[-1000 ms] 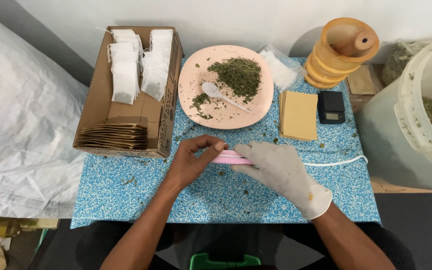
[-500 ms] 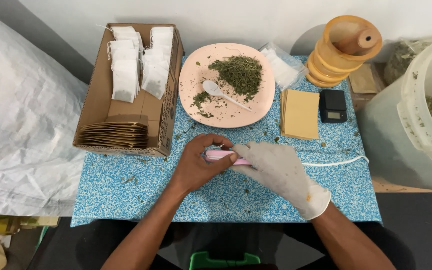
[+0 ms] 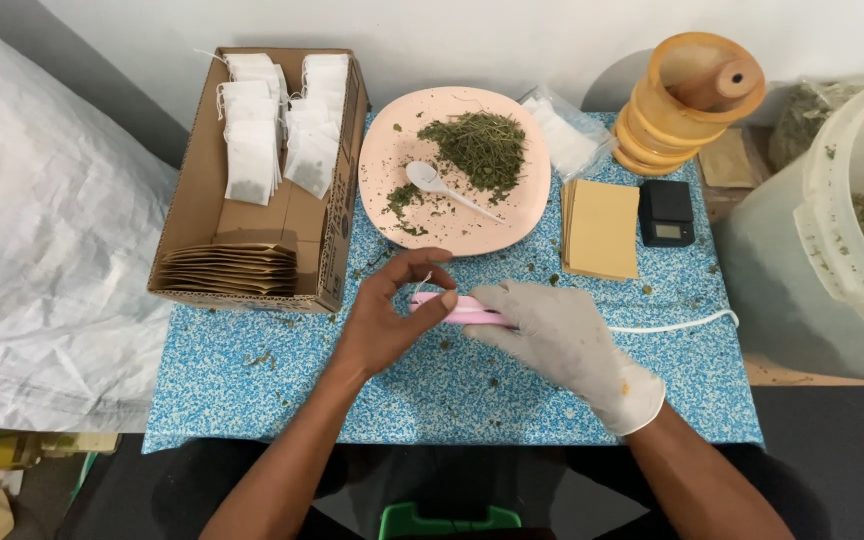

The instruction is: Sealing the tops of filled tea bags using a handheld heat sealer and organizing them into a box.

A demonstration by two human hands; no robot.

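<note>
My right hand (image 3: 562,340), in a pale glove, grips a slim pink device (image 3: 467,311) with a white cord (image 3: 677,323) trailing right across the blue speckled mat (image 3: 252,375). My bare left hand (image 3: 387,315) is at the device's left end, thumb tip pressed on it and fingers arched above. A thin white string shows between the fingers. What lies under the device is hidden.
A cardboard box (image 3: 197,200) of white tea bags (image 3: 252,150) and brown envelopes stands at left. Behind are a pink plate (image 3: 522,215) with dried herbs and a white spoon (image 3: 432,183), tan envelopes (image 3: 600,228), a small black scale (image 3: 666,213), a wooden stack (image 3: 687,100), a plastic tub (image 3: 842,230).
My left hand has lifted its fingers off the pink device, leaving only the thumb on its end. The right hand stays put on the device.
</note>
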